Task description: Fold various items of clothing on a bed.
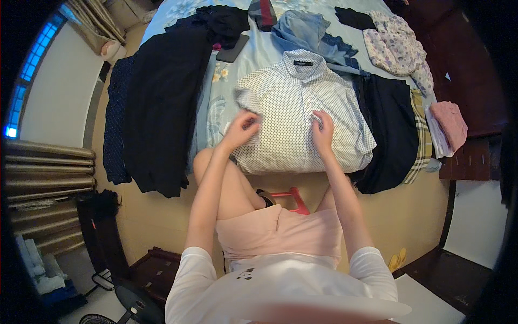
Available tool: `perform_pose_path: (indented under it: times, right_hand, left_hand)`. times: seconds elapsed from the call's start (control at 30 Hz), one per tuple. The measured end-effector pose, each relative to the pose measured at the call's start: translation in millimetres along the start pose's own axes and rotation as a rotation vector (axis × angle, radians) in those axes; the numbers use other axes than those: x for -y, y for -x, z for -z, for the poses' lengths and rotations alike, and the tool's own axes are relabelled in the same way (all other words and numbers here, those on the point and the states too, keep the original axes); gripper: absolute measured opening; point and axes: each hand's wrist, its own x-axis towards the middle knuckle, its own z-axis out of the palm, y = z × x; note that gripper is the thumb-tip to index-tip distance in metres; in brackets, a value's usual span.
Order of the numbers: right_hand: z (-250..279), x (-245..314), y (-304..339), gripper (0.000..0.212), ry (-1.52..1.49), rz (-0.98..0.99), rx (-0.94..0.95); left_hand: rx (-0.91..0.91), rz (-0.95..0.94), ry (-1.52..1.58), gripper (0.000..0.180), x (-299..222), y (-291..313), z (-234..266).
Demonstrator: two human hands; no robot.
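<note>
A white dotted shirt (294, 119) lies on the near edge of the bed, its collar pointing away from me and its button front facing up. Over the shirt's left side, my left hand (244, 129) hovers with loosely curled fingers, a gap between them and the thumb, and nothing visible inside. The shirt's sleeve (248, 100) just beyond that hand is slightly blurred. My right hand (322, 129) is at the right half of the shirt front, fingers apart and holding nothing; whether it touches the cloth I cannot tell.
Dark trousers (162, 108) hang over the bed's edge at left, black trousers (386, 129) at right. Jeans (302, 32), a dark flat tablet-like item (232, 49) and a floral garment (394, 46) lie farther back. A red stool (295, 201) stands below; a fan (137, 305) is at lower left.
</note>
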Motion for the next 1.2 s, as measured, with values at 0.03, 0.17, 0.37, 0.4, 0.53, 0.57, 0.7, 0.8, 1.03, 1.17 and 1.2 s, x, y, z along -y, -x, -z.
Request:
perform_pose_path:
  times: [0.03,0.17,0.37,0.4,0.53,0.57,0.7,0.8,1.03,1.17,1.2]
  right_hand:
    - [9,1,9,0.025,0.208,0.161,-0.041]
    - [39,-20,24,0.026,0.324,0.172,-0.074]
    - [52,-47,45,0.037,0.661,0.155,-0.005]
    - [52,-47,45,0.039,0.653,0.123,0.028]
    - [56,-47,44,0.042,0.62,0.08,0.106]
    - [58,-51,44,0.042,0.624,0.072,0.103]
    - [57,-54,42,0.044,0.663,0.062,0.14]
    - [53,-46,40,0.045,0.667,0.054,0.159]
    - [58,-49,42,0.047,0.645,-0.034,0.231]
    - [60,-47,41,0.047,0.647,-0.05,0.253]
    - [59,-46,41,0.047,0.648,-0.062,0.26]
  left_hand:
    - [0.194,-0.037,0.085,0.022,-1,1,-9]
    - [0.437,-0.003,0.207,0.037,-4,-2,-18]
    - [0.115,0.018,0.163,0.022,4,-1,-8]
    - [0.049,0.006,0.123,0.02,4,-1,-3]
    - [-0.245,-0.143,0.068,0.013,-29,-3,28]
    - [-0.303,-0.204,0.13,0.011,-60,-3,38]
    - [-0.508,-0.603,0.292,0.022,-199,15,93]
    - [-0.382,-1.038,0.084,0.021,-278,34,141]
    - [-0.39,-1.229,-0.009,0.026,-300,44,201]
    - [-0.418,-1.296,-0.008,0.027,-316,54,207]
    - [-0.426,-1.311,-0.006,0.028,-317,62,216]
